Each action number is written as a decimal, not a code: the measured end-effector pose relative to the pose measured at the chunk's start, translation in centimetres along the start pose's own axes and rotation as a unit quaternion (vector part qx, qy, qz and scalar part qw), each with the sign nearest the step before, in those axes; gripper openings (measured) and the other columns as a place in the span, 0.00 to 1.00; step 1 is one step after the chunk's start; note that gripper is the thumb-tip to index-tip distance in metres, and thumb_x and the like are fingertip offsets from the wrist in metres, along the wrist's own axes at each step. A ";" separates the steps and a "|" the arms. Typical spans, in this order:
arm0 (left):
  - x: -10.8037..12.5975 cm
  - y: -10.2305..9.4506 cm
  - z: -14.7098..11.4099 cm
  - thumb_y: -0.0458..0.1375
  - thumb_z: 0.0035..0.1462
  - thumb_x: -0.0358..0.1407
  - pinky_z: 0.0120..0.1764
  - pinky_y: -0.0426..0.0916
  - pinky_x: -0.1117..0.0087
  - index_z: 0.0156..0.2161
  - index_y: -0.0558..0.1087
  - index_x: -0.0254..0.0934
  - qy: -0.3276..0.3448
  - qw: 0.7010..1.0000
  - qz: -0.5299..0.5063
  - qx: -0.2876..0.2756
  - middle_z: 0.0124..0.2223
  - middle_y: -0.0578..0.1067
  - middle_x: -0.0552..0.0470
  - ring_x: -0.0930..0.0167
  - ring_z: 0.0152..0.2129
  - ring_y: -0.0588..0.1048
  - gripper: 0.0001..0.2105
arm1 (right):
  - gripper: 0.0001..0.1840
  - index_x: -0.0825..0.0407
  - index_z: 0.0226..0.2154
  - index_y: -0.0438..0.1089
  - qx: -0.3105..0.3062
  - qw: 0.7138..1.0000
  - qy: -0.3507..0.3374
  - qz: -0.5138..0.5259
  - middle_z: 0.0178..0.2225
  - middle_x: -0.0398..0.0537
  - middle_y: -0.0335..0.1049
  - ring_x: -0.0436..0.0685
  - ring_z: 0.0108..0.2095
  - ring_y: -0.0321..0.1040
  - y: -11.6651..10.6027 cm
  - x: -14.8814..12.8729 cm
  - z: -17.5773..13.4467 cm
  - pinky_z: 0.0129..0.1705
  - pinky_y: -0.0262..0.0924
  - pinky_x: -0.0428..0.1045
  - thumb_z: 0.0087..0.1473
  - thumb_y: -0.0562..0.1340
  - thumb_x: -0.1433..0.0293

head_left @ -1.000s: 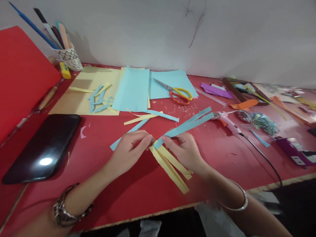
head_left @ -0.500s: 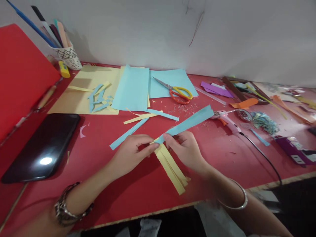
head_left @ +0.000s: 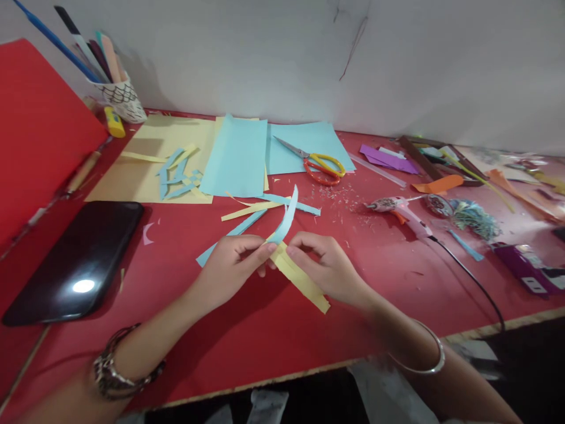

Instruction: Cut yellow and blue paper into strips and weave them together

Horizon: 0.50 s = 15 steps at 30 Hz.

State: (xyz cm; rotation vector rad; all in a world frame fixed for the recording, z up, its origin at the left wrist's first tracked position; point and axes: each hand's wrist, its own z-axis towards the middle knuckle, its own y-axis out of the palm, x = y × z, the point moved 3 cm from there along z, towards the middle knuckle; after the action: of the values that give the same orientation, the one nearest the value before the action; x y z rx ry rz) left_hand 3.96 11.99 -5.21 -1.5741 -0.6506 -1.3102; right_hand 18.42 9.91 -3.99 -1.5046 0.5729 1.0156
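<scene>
My left hand [head_left: 238,265] pinches the joined ends of a blue paper strip [head_left: 288,219] and a yellow paper strip [head_left: 304,284] between thumb and fingers. From that pinch the blue strip curves upward, seen nearly edge-on. The yellow strip slants down to the right, above the red tabletop. My right hand [head_left: 324,265] has its thumb and fingertips closed on the yellow strip's upper edge, close to the joint. Behind my left hand, loose blue [head_left: 247,227] and yellow [head_left: 251,210] paper strips lie crossed on the table.
Scissors [head_left: 315,162] rest on blue paper sheets [head_left: 238,159] at the back. To the right lie a pink glue gun [head_left: 406,215] with its cord, a yarn bundle [head_left: 472,218] and a purple box [head_left: 529,268]. A black phone [head_left: 75,259] and a pen cup [head_left: 123,100] are left.
The blue strip, which pointed flat to the upper right, now stands up and curves. My right hand has shifted from the blue strip to the yellow one, whose separate layers now look gathered.
</scene>
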 end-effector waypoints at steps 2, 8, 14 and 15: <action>0.0 0.0 0.0 0.49 0.53 0.39 0.22 0.59 0.79 0.18 0.67 0.36 -0.006 1.000 -0.010 -0.002 0.16 0.67 0.59 0.78 0.16 0.66 0.16 | 0.12 0.54 0.20 0.60 0.004 1.000 -0.003 0.001 0.19 0.38 0.57 0.44 0.21 0.54 0.0 0.0 0.0 0.23 0.49 0.41 0.52 0.52 0.69; -0.1 0.0 0.1 0.49 0.53 0.39 0.22 0.60 0.79 0.18 0.66 0.36 -0.016 1.000 -0.023 0.000 0.15 0.67 0.59 0.78 0.16 0.66 0.16 | 0.11 0.54 0.20 0.61 0.003 1.000 -0.002 -0.005 0.19 0.39 0.59 0.45 0.21 0.55 -0.1 -0.1 0.1 0.23 0.50 0.41 0.51 0.53 0.70; 0.0 0.0 0.2 0.49 0.53 0.38 0.21 0.58 0.79 0.18 0.65 0.35 -0.003 1.000 -0.004 0.001 0.15 0.65 0.59 0.79 0.15 0.64 0.16 | 0.10 0.54 0.22 0.62 -0.002 1.000 0.010 0.021 0.20 0.39 0.61 0.45 0.23 0.57 0.0 0.2 0.1 0.25 0.52 0.42 0.51 0.54 0.68; 0.1 0.0 0.2 0.49 0.53 0.38 0.21 0.57 0.79 0.17 0.64 0.35 0.005 1.000 0.003 0.002 0.15 0.65 0.59 0.79 0.15 0.63 0.16 | 0.09 0.54 0.23 0.62 -0.001 0.999 0.013 0.035 0.21 0.40 0.62 0.46 0.24 0.58 0.0 0.2 0.2 0.26 0.53 0.42 0.51 0.54 0.67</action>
State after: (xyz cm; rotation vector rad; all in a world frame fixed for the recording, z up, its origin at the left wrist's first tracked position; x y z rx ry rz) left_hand 4.07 12.18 -5.14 -1.5644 -0.6421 -1.3107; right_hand 18.49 10.12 -4.18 -1.5100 0.6473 1.0504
